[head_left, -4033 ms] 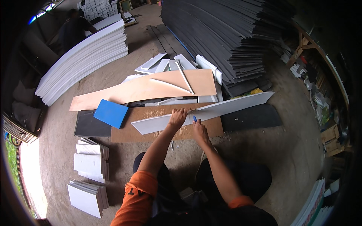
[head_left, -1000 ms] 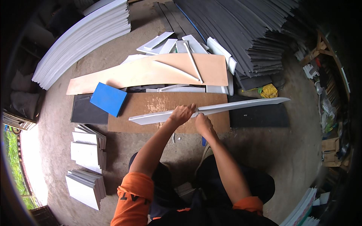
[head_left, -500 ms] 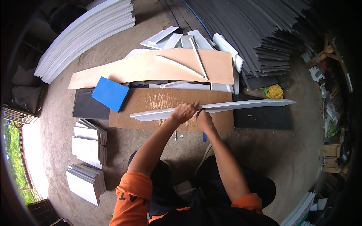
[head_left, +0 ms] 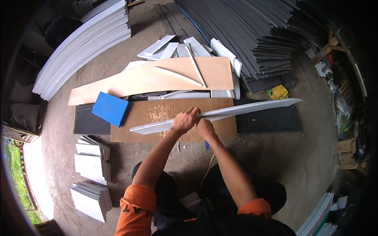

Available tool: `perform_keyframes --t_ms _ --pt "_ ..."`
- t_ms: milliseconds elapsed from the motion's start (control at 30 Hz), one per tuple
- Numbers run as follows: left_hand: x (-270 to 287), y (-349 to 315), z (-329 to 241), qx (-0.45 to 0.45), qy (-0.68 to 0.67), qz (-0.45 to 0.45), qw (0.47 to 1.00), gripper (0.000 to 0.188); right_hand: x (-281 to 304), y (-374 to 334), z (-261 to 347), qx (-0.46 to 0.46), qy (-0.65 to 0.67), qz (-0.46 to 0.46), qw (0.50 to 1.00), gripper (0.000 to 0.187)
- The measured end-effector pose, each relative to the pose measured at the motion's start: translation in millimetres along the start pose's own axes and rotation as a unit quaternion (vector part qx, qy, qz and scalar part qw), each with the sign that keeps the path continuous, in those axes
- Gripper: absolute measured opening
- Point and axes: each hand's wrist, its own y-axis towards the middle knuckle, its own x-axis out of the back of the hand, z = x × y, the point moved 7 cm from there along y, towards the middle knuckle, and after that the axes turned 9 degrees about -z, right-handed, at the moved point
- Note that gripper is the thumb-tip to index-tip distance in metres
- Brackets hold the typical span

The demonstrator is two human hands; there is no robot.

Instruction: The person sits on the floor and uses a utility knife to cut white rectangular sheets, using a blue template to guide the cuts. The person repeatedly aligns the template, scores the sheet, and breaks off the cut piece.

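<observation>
A long, narrow white board (head_left: 252, 111) is tilted up on edge over a scuffed brown wooden board (head_left: 145, 114), its right end higher in the picture. My left hand (head_left: 185, 121) is closed around the white board left of its middle. Right beside it, my right hand (head_left: 205, 129) is curled into a fist against the board's near side. Whatever that fist holds, if anything, is hidden by its fingers. A blue rectangular block (head_left: 110, 108) lies on the brown board's left end.
Beyond lies a pale plywood sheet (head_left: 130, 80) with two thin white strips on it. White offcuts (head_left: 197, 45) heap behind. Cut white panels (head_left: 88, 200) are stacked at left. Tall stacks of white sheets (head_left: 84, 47) and dark sheets (head_left: 252, 39) stand farther back. A yellow bag (head_left: 279, 92) lies at right.
The white board slants more steeply, its right end now farther up the picture. Both hands remain together at it. The whole view has shifted slightly.
</observation>
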Motion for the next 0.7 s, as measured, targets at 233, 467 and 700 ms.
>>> perform_keyframes --t_ms 233,467,700 --pt "-0.2 4.3 -6.8 0.007 0.026 0.028 0.999 0.03 8.8 -12.2 -3.4 0.004 -0.021 0.001 1.0 0.03" --pt "-9.3 3.6 -2.0 -0.022 0.034 0.05 0.998 0.033 14.3 -25.7 -1.6 -0.022 0.019 0.016 0.999 0.032" --pt "-11.4 -1.5 -7.0 -0.048 0.031 0.028 0.998 0.032 -12.5 -2.9 -13.6 -0.013 0.033 0.037 0.999 0.03"
